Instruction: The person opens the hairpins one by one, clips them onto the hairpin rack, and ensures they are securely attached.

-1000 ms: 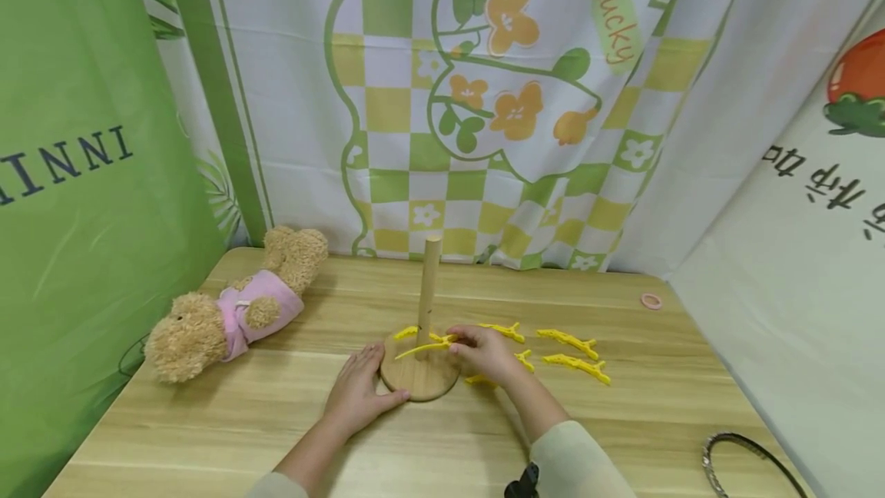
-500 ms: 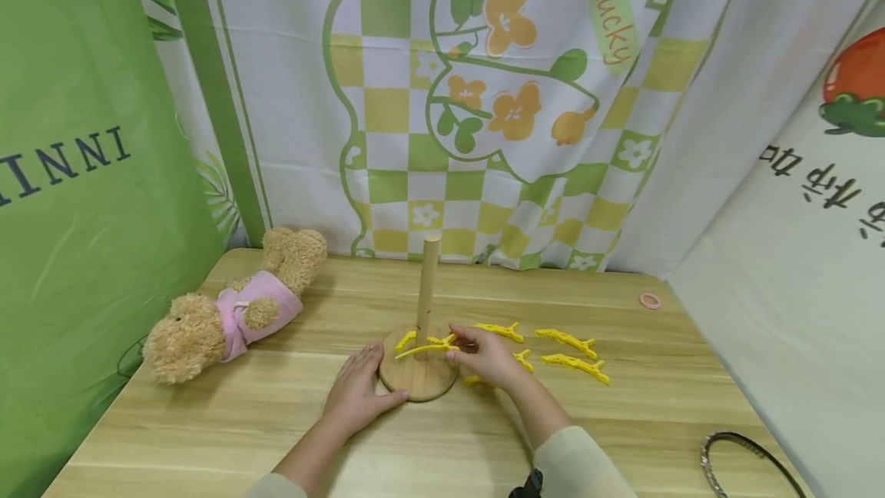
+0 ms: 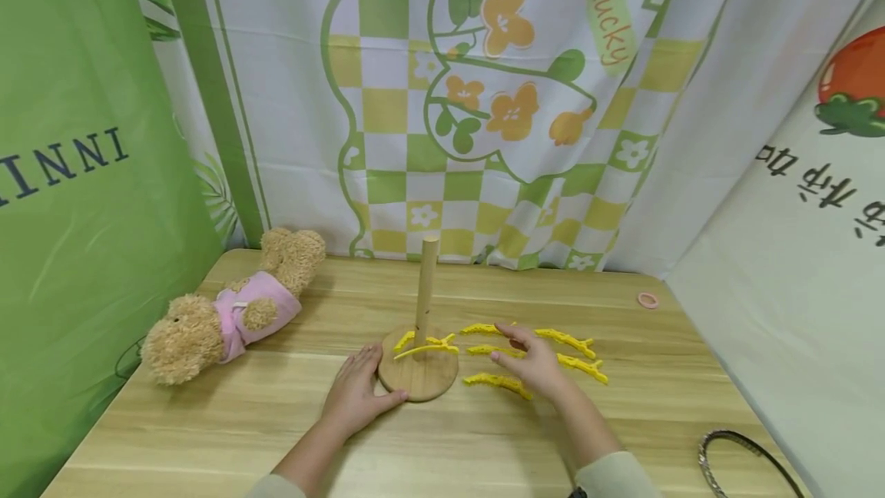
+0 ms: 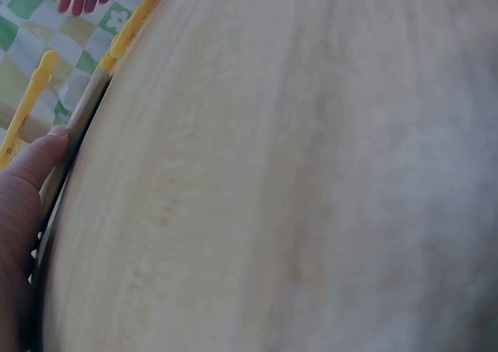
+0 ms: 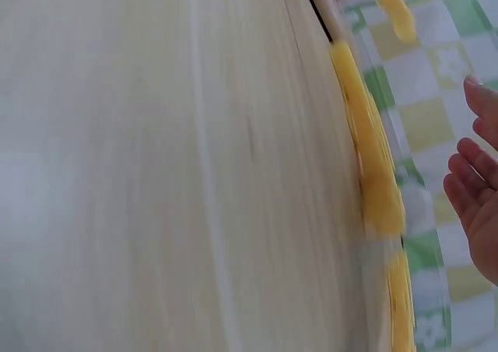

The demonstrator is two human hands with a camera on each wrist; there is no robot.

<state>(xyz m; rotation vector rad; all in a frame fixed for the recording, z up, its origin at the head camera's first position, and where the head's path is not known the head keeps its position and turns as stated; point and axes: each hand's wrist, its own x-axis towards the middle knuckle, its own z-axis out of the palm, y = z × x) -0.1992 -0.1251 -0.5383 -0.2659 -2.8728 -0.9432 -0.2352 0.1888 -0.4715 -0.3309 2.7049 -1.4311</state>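
If the left hand (image 3: 359, 398), whose fingers lie stretched along the left rim of the round wooden base (image 3: 418, 386) with the thumb at its front edge, pushed too hard, the base could slide or turn and carry the upright post (image 3: 426, 283) with it. Low on that post sits the crossing clip (image 3: 427, 346), yellow showing on both sides of the wood; its bite is too small to make out, and a weak one might let it swing or drop. Farther right, the right hand (image 3: 535, 367) hovers over loose yellow clips, holding nothing, fingers softly bent and apart from the thumb. It hides the right ends of the back clip (image 3: 479, 328) and middle clip (image 3: 486, 350), so a careless pinch could catch two or knock one aside; the front clip (image 3: 496, 383) lies nearer the person, the upper right clip (image 3: 563, 340) and lower right clip (image 3: 584, 367) just beyond the hand. Around these, a plush bear (image 3: 256, 310) lies at far left, a checked curtain (image 3: 387, 152) hangs behind the post, a pink ring (image 3: 648, 307) is near the table's (image 3: 415, 452) back right corner, and a dark headband (image 3: 702, 458) lies front right; none seems to block either hand.
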